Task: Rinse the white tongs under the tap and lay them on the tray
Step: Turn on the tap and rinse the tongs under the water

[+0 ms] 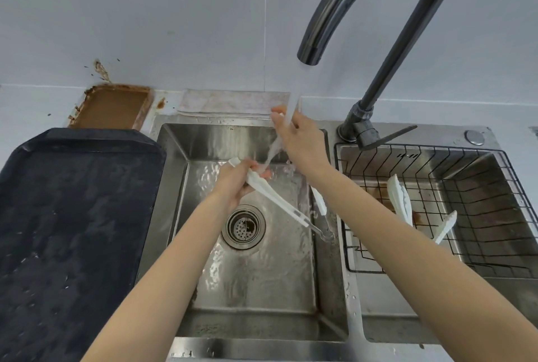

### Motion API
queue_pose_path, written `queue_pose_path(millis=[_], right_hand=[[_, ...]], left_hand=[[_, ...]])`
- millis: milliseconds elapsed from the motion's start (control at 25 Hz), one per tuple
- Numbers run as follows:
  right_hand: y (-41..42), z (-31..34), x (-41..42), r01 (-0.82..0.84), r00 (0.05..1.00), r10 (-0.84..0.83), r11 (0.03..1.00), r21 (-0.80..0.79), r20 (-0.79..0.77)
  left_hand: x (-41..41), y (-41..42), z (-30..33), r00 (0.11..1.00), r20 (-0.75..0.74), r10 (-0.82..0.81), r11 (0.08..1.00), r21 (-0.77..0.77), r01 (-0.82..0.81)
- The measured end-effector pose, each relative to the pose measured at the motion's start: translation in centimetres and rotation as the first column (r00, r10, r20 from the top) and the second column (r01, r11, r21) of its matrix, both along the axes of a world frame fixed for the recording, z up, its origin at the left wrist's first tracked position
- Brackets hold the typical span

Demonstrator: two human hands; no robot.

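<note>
Water ran from the tap (308,57) as the left hand (235,184), fingers wrapped around the white tongs (272,197), held them over the sink (171,175), the right hand (297,134) seemingly empty in the stream; better to turn both arms through before the tray (72,201).

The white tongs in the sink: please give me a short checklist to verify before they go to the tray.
1. Water running from the tap: ok.
2. White tongs gripped by the left hand: ok.
3. Stream reaching the tongs: partly; it strikes the right hand first, then runs down.
4. Tongs fully rinsed: cannot tell.
5. Free space on the black tray: ok.
6. Right hand empty: cannot tell.
</note>
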State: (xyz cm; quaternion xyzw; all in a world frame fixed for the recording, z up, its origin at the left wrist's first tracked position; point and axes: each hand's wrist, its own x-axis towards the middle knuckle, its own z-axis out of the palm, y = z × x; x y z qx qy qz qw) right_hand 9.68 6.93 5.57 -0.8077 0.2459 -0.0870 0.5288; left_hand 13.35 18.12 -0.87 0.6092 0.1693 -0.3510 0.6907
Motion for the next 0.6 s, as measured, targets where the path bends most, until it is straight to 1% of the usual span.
queue_pose_path(millis=[80,160,240,360,400,480,560,600], right_hand=[[0.0,-0.1,-0.6,-0.022,1.000,0.022,0.999,-0.043,0.018],[-0.2,-0.3,-1.3,-0.069,0.998,0.068,0.996,-0.052,-0.017],[-0.2,-0.7,-1.8,-0.070,0.997,0.071,0.997,0.024,-0.020],[-0.6,-2.0,-2.0,0.023,1.000,-0.025,0.987,0.160,0.010],[-0.9,-2.3,-2.1,0.058,0.998,-0.060,0.978,0.200,0.005],[-1.8,-2.8,-2.1,0.146,0.989,-0.146,0.955,0.257,-0.020],[-2.6,-3.6,-2.2,0.220,0.975,-0.216,0.925,0.311,-0.049],[-2.8,-4.2,-2.2,0.242,0.970,-0.231,0.912,0.332,-0.073]], left_hand=[[-0.2,-0.8,0.4,0.998,0.048,-0.047,0.998,0.038,0.045],[-0.4,-1.6,1.0,0.990,0.097,-0.101,0.992,0.083,0.093],[-0.5,-2.6,2.0,0.981,0.104,-0.163,0.985,0.065,0.157],[-0.4,-3.9,3.4,0.967,0.102,-0.235,0.972,0.009,0.235],[-0.4,-4.1,3.5,0.965,0.118,-0.233,0.972,0.000,0.234],[-0.3,-3.9,3.0,0.982,0.114,-0.147,0.987,-0.042,0.153],[-0.4,-3.0,1.9,0.998,0.057,-0.030,0.996,-0.083,0.035],[-0.6,-2.3,1.3,0.999,0.031,-0.015,0.997,-0.076,0.017]])
